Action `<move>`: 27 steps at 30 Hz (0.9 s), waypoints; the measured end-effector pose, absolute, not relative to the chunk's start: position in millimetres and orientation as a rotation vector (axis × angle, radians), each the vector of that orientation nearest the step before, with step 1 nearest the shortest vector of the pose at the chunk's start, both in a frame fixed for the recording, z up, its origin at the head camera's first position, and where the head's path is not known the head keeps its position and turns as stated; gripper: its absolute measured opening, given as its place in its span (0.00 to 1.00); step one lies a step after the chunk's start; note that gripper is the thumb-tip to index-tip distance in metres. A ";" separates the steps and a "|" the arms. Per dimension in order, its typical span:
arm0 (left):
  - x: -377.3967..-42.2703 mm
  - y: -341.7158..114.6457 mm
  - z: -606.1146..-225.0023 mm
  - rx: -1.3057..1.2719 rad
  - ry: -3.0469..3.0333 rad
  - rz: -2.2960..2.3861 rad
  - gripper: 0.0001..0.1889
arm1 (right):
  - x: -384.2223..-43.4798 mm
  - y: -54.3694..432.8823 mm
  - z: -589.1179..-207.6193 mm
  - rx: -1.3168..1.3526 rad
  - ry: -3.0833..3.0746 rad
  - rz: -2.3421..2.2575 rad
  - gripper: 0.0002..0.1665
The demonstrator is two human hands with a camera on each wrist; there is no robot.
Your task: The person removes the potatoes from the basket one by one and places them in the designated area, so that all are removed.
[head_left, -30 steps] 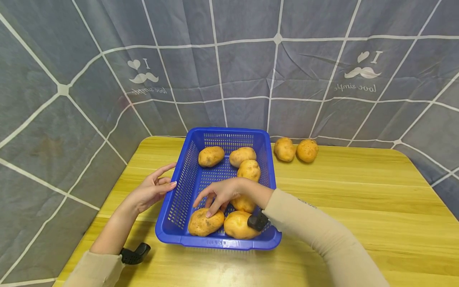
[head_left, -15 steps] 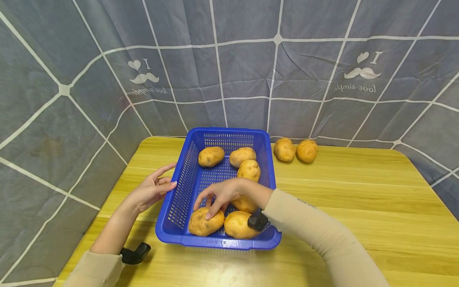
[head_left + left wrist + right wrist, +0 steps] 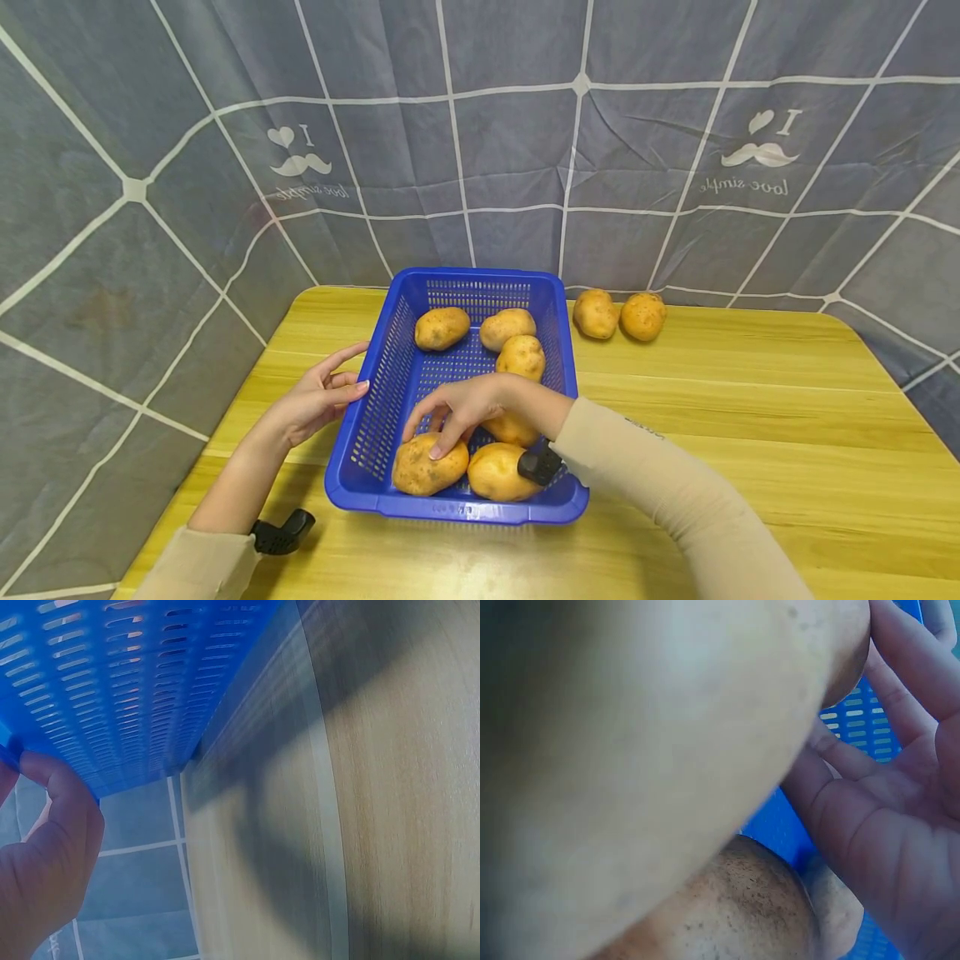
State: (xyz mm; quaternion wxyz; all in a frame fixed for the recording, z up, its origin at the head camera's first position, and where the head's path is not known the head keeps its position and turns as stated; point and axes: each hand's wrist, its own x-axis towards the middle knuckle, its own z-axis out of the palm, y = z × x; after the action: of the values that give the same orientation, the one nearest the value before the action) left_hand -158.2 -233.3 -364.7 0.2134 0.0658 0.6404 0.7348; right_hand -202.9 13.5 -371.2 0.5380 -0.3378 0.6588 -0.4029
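Note:
A blue plastic basket [image 3: 375, 505] with slotted walls holds several potatoes. My left hand [image 3: 313, 402] grips its left rim, thumb on top; in the left wrist view that hand [image 3: 56, 832] pinches the rim beside the slotted wall [image 3: 120, 697]. Inside the basket, my right hand [image 3: 474, 407] grips the front-left potato [image 3: 426, 471], its thumb on the upper side and fingers at the far side. Another potato [image 3: 498, 473] sits right of it, below my wrist. In the right wrist view, a blurred potato [image 3: 652, 772] fills the near left, with the right hand [image 3: 900, 817] beyond.
Two potatoes [image 3: 596, 314] lie side by side on the wooden table [image 3: 750, 433], right of the basket's far end. A grey curtain [image 3: 510, 150] with white lines hangs behind and at the left. Potatoes in the basket's far part include one [image 3: 442, 328] at the left.

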 end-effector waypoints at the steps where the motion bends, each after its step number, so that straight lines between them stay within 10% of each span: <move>1: -158.0 -233.4 -364.5 0.181 1.779 2.038 0.39 | -202.9 13.6 -370.4 -0.803 1.556 -0.968 0.25; 27: -159.1 -233.2 -361.6 0.118 1.767 2.037 0.38 | -210.2 38.4 -340.8 -0.814 1.612 -1.159 0.26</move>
State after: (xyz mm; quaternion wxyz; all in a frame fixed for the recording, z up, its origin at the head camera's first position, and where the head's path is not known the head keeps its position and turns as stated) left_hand -159.1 -233.2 -361.6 0.2195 0.0428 0.6386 0.7363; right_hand -210.2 38.4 -340.8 0.4778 -0.3331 0.6600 -0.4745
